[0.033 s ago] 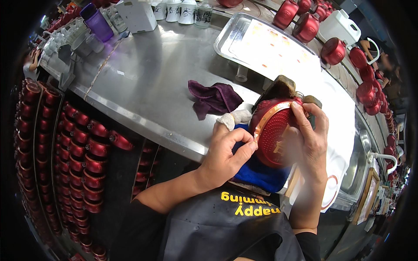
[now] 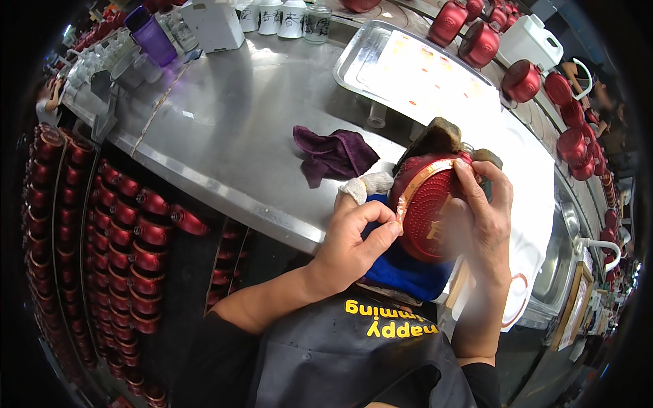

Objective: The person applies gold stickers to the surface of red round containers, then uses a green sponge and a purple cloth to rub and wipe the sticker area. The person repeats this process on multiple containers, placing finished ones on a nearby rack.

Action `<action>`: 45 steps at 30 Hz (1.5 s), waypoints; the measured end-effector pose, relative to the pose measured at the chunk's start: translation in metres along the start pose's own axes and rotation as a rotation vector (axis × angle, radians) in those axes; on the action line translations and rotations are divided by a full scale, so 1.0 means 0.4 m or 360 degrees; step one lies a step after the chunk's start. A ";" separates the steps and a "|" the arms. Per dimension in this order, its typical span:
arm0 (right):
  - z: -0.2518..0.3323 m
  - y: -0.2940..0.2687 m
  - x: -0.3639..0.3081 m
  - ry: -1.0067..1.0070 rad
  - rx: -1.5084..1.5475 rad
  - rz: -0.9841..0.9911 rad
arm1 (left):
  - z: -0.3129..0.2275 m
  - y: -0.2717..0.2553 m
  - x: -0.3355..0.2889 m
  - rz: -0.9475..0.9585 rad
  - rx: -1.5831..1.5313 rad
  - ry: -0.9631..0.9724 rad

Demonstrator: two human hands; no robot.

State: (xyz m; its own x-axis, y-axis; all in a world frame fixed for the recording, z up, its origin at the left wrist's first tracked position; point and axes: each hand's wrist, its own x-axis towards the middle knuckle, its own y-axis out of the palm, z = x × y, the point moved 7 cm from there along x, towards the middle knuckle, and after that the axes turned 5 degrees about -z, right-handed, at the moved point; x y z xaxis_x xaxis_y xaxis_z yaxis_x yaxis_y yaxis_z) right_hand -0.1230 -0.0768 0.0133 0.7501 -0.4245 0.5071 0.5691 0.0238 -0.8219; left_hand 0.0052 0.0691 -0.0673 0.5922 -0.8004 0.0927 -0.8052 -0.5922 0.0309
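Observation:
A red pot (image 2: 428,221) with a dotted round base faces me, tilted on a blue cloth (image 2: 415,272). A shiny gold strip (image 2: 420,181) curves along the upper left edge of its base. My left hand (image 2: 357,234) pinches the strip's lower end between thumb and finger. Pale knit covers (image 2: 367,185) sit on other fingers of this hand. My right hand (image 2: 486,217) grips the pot's right side, a fingertip pressing the strip's upper end. A blurry patch hides part of this hand and the pot. Dark padded blocks (image 2: 442,134) stand behind the pot.
A crumpled purple cloth (image 2: 337,153) lies on the metal table (image 2: 224,115). Beyond the pot, a metal tray (image 2: 354,64) carries a white sheet with small orange marks (image 2: 428,75). Red pots (image 2: 479,44) line the far right; stacked ones (image 2: 136,238) fill racks at left.

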 end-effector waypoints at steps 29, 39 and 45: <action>0.003 -0.004 -0.001 -0.0033 -0.0023 -0.0027 | 0.046 0.013 0.067 -0.0140 0.0096 0.0333; -0.004 0.003 0.001 -0.0066 0.0008 -0.0050 | 0.040 0.030 0.106 -0.0142 0.0014 0.0347; -0.004 -0.002 0.001 -0.0001 0.0068 -0.0054 | 0.027 0.046 0.136 -0.0084 0.0164 0.0373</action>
State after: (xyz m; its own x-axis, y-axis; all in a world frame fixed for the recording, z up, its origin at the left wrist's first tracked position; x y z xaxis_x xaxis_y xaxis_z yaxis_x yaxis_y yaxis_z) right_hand -0.1237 -0.0783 0.0135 0.7303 -0.4251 0.5348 0.6083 0.0483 -0.7923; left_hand 0.0227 0.0137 -0.0722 0.6006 -0.7319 0.3219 -0.7589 -0.6486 -0.0587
